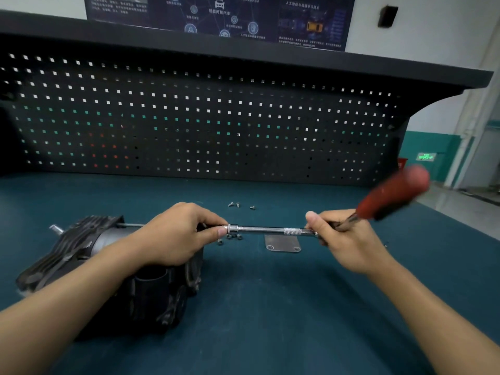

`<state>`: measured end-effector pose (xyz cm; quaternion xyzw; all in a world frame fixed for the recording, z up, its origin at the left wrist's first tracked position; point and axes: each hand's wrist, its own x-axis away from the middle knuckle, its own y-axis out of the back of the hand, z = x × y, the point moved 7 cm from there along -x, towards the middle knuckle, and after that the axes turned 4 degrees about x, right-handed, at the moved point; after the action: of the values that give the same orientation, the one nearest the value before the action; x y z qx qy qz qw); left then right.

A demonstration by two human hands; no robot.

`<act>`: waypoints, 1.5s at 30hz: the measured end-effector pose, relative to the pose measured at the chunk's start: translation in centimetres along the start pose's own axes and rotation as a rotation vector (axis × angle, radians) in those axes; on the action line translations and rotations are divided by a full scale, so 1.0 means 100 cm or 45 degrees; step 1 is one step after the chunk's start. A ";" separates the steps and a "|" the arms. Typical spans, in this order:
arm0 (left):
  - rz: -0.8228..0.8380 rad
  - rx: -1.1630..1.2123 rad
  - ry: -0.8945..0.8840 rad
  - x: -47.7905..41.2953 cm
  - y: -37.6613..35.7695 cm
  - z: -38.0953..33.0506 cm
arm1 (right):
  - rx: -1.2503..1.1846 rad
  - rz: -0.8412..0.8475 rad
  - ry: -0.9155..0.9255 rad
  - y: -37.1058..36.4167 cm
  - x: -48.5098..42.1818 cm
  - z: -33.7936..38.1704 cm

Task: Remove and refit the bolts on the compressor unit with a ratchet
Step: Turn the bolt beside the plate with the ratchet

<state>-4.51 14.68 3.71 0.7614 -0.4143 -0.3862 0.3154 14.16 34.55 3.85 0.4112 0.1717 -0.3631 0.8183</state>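
The dark finned compressor unit (pixel 89 247) lies on the teal bench at the left. My left hand (pixel 178 234) rests over its right end and pinches the socket end of the chrome extension bar (pixel 259 229). My right hand (pixel 349 239) grips the ratchet at its head end; the red handle (pixel 392 196) sticks up to the right and is blurred. The bar runs level between both hands. Several loose bolts (pixel 230 236) lie under the bar, and three more bolts (pixel 239 205) lie farther back.
A small metal cover plate (pixel 282 243) with two holes lies flat on the bench (pixel 270 307) below the bar. A black pegboard (pixel 189 123) stands behind the bench. The bench's right edge drops to the floor at far right.
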 end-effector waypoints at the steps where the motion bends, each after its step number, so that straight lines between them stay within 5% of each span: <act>1: 0.003 0.002 -0.009 0.000 0.000 -0.001 | -0.067 -0.007 -0.084 0.000 -0.001 -0.003; 11: -0.017 -0.006 -0.033 0.001 0.001 -0.005 | -0.500 0.167 -0.993 -0.019 0.015 -0.029; 19: -0.008 -0.041 -0.029 0.000 0.000 -0.003 | -0.668 0.470 -1.297 -0.036 0.033 -0.033; 23: -0.007 -0.039 -0.027 0.000 0.000 -0.002 | -0.661 0.354 -1.175 -0.034 0.026 -0.037; 35: 0.045 -0.101 0.038 0.001 -0.001 0.000 | -0.192 0.048 -0.125 -0.011 0.001 -0.020; 45: 0.107 -0.125 0.066 0.001 -0.004 -0.002 | -0.123 -0.129 0.186 -0.003 0.001 0.000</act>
<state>-4.14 14.84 3.46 0.7367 -0.4180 -0.3729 0.3788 13.98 34.42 3.64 0.3875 0.2687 -0.3645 0.8030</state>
